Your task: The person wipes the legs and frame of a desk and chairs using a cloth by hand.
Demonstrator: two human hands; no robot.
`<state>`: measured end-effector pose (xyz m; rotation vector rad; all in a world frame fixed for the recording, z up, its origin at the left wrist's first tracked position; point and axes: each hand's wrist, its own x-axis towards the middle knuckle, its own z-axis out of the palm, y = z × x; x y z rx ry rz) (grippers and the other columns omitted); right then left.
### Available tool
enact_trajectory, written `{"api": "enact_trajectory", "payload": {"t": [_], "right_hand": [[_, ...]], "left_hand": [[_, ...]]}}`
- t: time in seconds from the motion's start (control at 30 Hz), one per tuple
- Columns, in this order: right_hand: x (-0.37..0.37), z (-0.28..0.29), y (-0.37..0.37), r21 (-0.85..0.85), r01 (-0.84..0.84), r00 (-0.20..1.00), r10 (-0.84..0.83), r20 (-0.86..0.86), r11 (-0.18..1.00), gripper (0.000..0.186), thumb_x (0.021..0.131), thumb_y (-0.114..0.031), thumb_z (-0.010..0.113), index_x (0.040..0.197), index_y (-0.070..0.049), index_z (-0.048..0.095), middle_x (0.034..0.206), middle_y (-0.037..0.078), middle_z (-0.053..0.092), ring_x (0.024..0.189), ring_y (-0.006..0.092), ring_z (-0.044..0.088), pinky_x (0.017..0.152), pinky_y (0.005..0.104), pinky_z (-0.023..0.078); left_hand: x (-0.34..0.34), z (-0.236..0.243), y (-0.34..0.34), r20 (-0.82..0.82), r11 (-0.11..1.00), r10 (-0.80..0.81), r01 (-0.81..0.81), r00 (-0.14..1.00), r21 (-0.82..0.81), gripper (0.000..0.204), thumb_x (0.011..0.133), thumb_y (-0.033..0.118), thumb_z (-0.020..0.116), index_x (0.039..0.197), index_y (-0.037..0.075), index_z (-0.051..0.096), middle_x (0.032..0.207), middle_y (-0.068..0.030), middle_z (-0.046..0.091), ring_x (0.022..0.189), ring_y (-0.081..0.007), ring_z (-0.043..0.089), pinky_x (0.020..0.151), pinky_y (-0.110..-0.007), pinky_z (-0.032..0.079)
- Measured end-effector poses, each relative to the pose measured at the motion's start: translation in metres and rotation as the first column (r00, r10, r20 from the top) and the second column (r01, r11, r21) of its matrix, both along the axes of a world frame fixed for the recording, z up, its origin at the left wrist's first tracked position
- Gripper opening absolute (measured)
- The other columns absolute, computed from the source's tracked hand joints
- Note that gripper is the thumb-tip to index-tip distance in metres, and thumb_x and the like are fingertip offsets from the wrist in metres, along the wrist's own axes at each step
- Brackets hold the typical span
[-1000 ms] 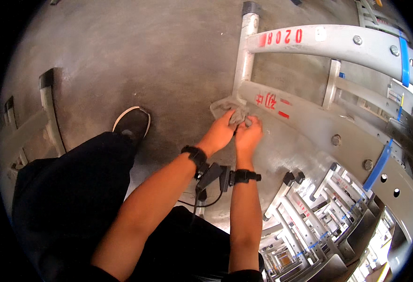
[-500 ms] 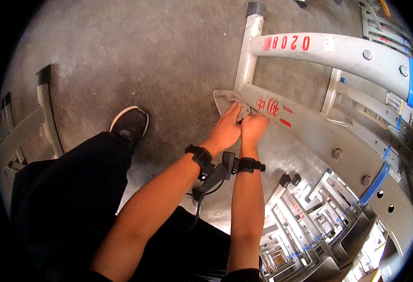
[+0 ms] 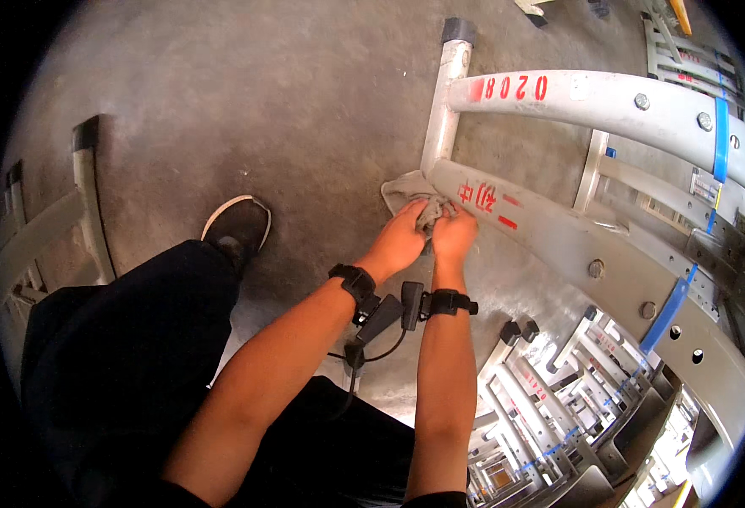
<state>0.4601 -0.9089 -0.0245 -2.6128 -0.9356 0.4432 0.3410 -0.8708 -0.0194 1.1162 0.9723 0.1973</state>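
My left hand [image 3: 396, 237] is closed on a crumpled grey cloth [image 3: 410, 190] at the foot of an upright tube [image 3: 440, 135], where it meets the lower white metal beam [image 3: 550, 237] with red markings. My right hand [image 3: 454, 233] is curled on the same cloth just beside it, against that beam. The cloth hides part of the joint. Above runs a second white beam [image 3: 593, 95] with red stencilling, bolts and a blue band. Black straps [image 3: 355, 284] with small devices and cables are on both wrists.
A grey concrete floor [image 3: 177, 102] lies around my black shoe [image 3: 237, 227] and dark trouser legs. Another metal frame with black end caps [image 3: 84, 203] stands at the left. Several similar white frames [image 3: 529, 389] are stacked at the lower right, and more [image 3: 686, 59] at the upper right.
Both hands, still on the cloth, shifted slightly up and right by half a second ago and have since slid slightly back down-left. The beams have shifted a little within the view.
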Motion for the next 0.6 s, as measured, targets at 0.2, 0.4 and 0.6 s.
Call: {"api": "enact_trajectory", "payload": {"t": [0.2,0.4,0.6], "right_hand": [[-0.031,0.016,0.01,0.044,0.134,0.987,-0.137,0.087,0.99,0.032,0.077,-0.011,0.066,0.102,0.008,0.068,0.097,0.026,0.069,0.091,0.0411,0.067,0.085,0.0417,0.05],[-0.08,0.059,0.049,0.18,0.181,0.97,-0.145,-0.192,0.967,0.038,0.085,-0.008,0.064,0.12,0.004,0.061,0.121,0.023,0.061,0.112,0.0357,0.06,0.092,0.0408,0.049],[-0.082,0.073,0.09,0.534,0.228,0.937,-0.035,-0.346,0.814,0.059,0.09,-0.004,0.058,0.144,0.001,0.036,0.152,0.024,0.029,0.137,0.0356,0.038,0.104,0.0391,0.042]], "left_hand": [[0.0,0.002,0.03,0.09,0.966,0.226,-0.211,0.97,-0.146,0.053,0.078,-0.008,0.048,0.13,0.0,0.055,0.121,-0.0171,0.062,0.11,-0.0275,0.058,0.098,-0.033,0.043],[-0.018,0.022,0.097,0.239,0.933,0.333,-0.282,0.912,-0.222,0.053,0.078,-0.01,0.045,0.128,0.003,0.057,0.111,-0.011,0.064,0.095,-0.0197,0.06,0.086,-0.029,0.048],[0.012,0.021,0.152,0.451,0.998,0.056,-0.043,0.891,-0.039,0.064,0.077,-0.016,0.042,0.136,0.007,0.053,0.121,-0.0118,0.062,0.11,-0.0193,0.058,0.095,-0.029,0.044]]}}
